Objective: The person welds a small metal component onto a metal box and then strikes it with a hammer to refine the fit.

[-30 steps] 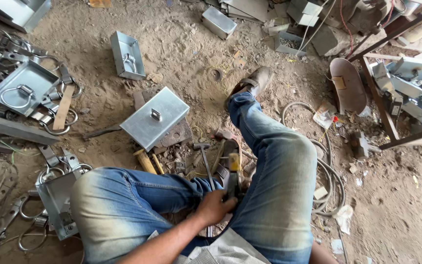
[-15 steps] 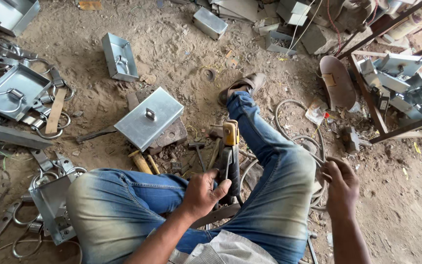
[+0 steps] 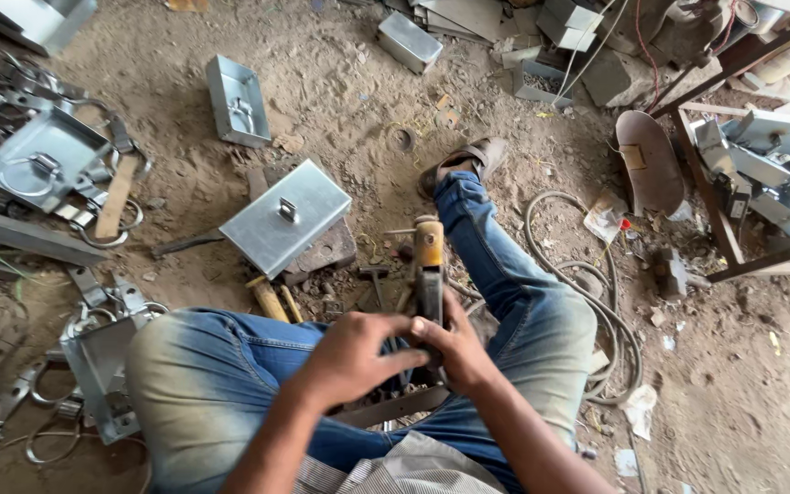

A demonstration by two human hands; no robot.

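Head view, looking straight down at a person seated on a dirt floor, knees bent and apart, in blue jeans (image 3: 230,375). Both hands meet between the thighs on one tool. The left hand (image 3: 354,355) is wrapped over the near end of a dark-bodied hand tool (image 3: 429,297), fingers curled toward the right hand. The right hand (image 3: 454,352) is closed on the same body from the other side, thumb on top; a two-handed grip of this kind suits steadying the tool and aiming it away from the body. The tool's yellow-orange front end (image 3: 429,242) points forward, over the ground between the legs and close beside the right shin; what it bears on cannot be told.

Just ahead of the left knee lie two wooden handles (image 3: 272,297) and a small hammer (image 3: 375,279), within easy reach. Beyond them a flat galvanised metal lid (image 3: 285,218) with a small central handle rests tilted on a block. The right foot, in a sandal (image 3: 464,160), is stretched forward as a brace. A coiled hose or cable (image 3: 587,293) loops beside the right leg.

At left, ring-handled metal trays (image 3: 38,160) and loose rings are heaped together; an open metal box (image 3: 238,101) lies farther off. More boxes (image 3: 409,41) and a frame with sheet parts (image 3: 761,155) line the far edge.
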